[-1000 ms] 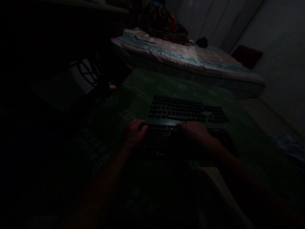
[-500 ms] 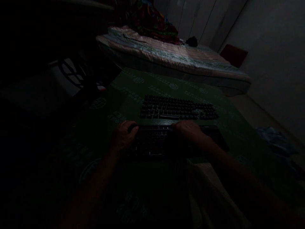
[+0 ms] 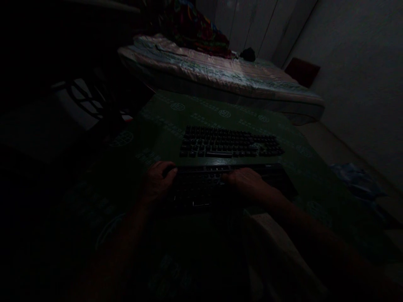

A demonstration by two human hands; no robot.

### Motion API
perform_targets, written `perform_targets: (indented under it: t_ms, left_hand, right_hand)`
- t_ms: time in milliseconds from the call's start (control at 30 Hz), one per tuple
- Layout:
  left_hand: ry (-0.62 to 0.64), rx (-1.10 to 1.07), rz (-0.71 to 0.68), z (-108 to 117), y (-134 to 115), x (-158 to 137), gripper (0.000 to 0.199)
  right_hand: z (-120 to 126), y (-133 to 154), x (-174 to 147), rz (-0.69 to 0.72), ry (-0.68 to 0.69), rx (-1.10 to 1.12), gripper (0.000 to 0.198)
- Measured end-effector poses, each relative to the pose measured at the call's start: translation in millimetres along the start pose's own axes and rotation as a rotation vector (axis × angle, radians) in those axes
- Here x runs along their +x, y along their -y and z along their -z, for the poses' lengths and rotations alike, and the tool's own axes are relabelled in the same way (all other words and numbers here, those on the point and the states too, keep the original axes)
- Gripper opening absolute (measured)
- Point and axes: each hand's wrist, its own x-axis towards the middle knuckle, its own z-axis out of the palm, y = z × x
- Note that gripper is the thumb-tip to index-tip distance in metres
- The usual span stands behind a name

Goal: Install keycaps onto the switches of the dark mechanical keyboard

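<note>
A black keyboard base (image 3: 273, 170) lies in front of me on a green printed board (image 3: 147, 138). My left hand (image 3: 160, 180) grips its left end, the thumb on top and the fingers around the edge. Over the middle of the base is my right hand (image 3: 244, 181), its fingers closed and pointing left at the upper rows. Whatever those fingers pinch is too dark to make out. Just beyond the base, black keycaps (image 3: 217, 142) are laid out in rows in keyboard order, with the green surface showing between some of them.
A bed with a striped sheet (image 3: 201, 67) stands beyond the board, carrying a dark red patterned blanket (image 3: 198, 33). Pale fabric (image 3: 267, 228) shows below my right forearm. Bluish cloth (image 3: 359, 180) lies on the floor at right. The room is very dark.
My right hand has shifted slightly down from the top edge of the keyboard base onto its upper rows. My left hand keeps its grip. The whole view has shifted slightly.
</note>
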Motion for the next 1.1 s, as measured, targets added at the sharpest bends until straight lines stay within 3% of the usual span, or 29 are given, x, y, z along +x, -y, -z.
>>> perform_targets:
  t_ms: [167,333,467,600,667,833,967,1100]
  left_hand:
    - [0.024,0.020,0.033,1.1,-1.3,0.2,0.038]
    - [0.035,0.015,0.072,2.9,-4.0,1.8,0.038]
    - [0.051,0.009,0.088,6.4,-9.2,3.0,0.039]
    - [0.069,0.012,0.126,7.8,-9.8,4.2,0.045]
    - [0.072,0.007,0.137,6.9,-7.7,5.1,0.047]
    - [0.055,0.014,0.136,5.3,-3.1,6.5,0.044]
    - [0.052,0.015,0.129,7.6,-4.1,6.3,0.041]
    - [0.046,0.017,0.141,8.9,-5.5,5.9,0.041]
  right_hand:
    - [-5.8,-1.1,-26.8,0.142,0.079,0.092,0.026]
    - [2.3,-14.1,-5.1,-0.081,-0.112,0.033,0.030]
    - [0.1,-13.6,10.1,-0.021,-0.135,0.024,0.031]
    - [-5.3,-16.7,-1.7,0.041,-0.013,0.074,0.027]
    - [-5.1,-20.4,-4.3,0.025,-0.005,0.082,0.026]
    - [-3.9,-21.7,5.9,-0.076,-0.141,0.062,0.031]
    - [-8.5,-21.7,-1.9,-0.013,-0.091,0.078,0.029]
    - [-5.4,-26.1,-9.0,-0.080,-0.066,0.093,0.029]
